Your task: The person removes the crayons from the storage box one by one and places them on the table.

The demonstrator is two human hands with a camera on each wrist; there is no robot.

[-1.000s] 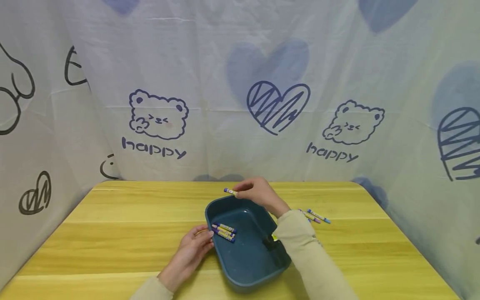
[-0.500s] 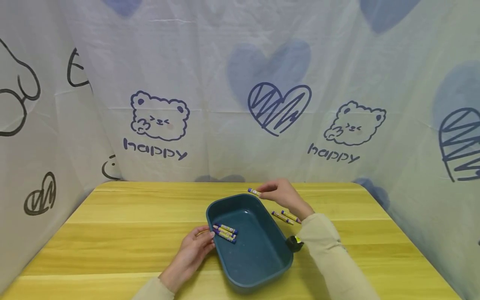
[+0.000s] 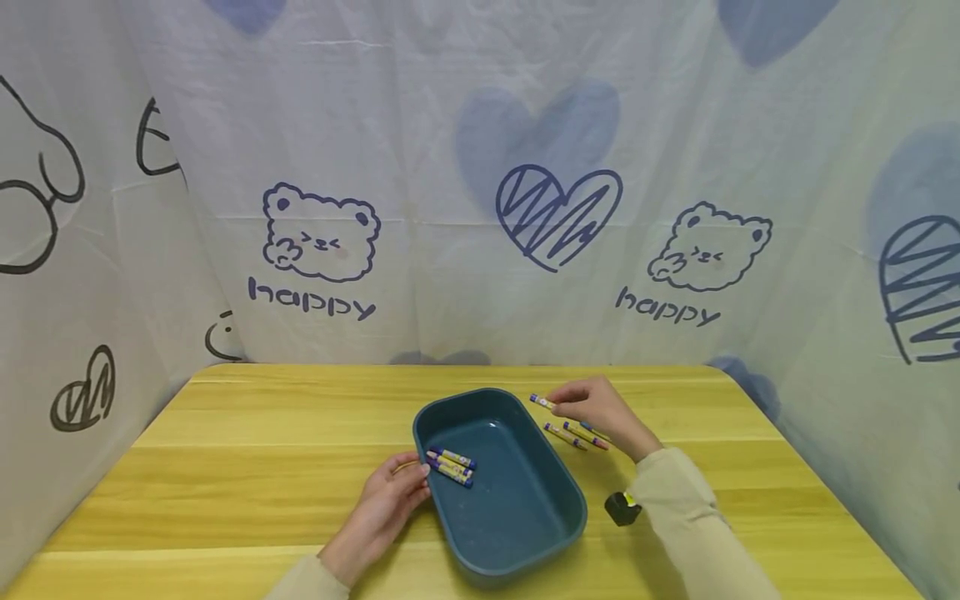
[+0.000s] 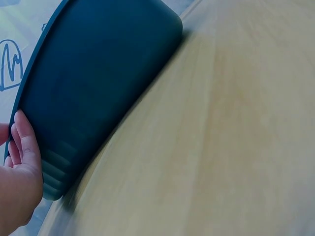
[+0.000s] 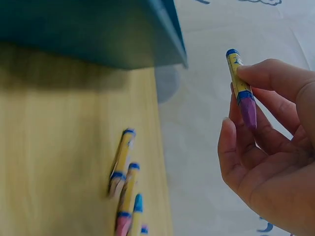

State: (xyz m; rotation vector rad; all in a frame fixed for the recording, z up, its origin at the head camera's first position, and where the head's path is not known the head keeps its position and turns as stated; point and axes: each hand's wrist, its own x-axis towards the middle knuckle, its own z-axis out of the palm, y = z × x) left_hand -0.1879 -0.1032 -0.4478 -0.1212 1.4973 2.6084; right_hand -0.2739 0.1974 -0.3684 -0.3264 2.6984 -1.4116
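A dark teal plastic tub (image 3: 502,533) stands on the table, with several crayons (image 3: 452,468) lying in its left side. My left hand (image 3: 386,504) holds the tub's left wall, thumb at the rim and fingers along the outside; in the left wrist view, fingertips (image 4: 22,128) lie against that outer wall. Between thumb and fingers, my right hand (image 3: 600,412) pinches a purple crayon (image 5: 241,81) in a yellow and blue wrapper. It is held above the table, to the right of the tub's far end. Several loose crayons (image 5: 123,157) lie beneath this hand, partly covered by it in the head view.
The yellow wood-grain table (image 3: 300,417) reaches back to a white printed curtain (image 3: 435,275), which also encloses both sides. A black wrist camera (image 3: 622,508) sits at my right sleeve, just right of the tub.
My right hand has moved rightward with the crayon, from over the tub's far rim to above the loose crayons, and slightly down. The left hand and tub stay in place.
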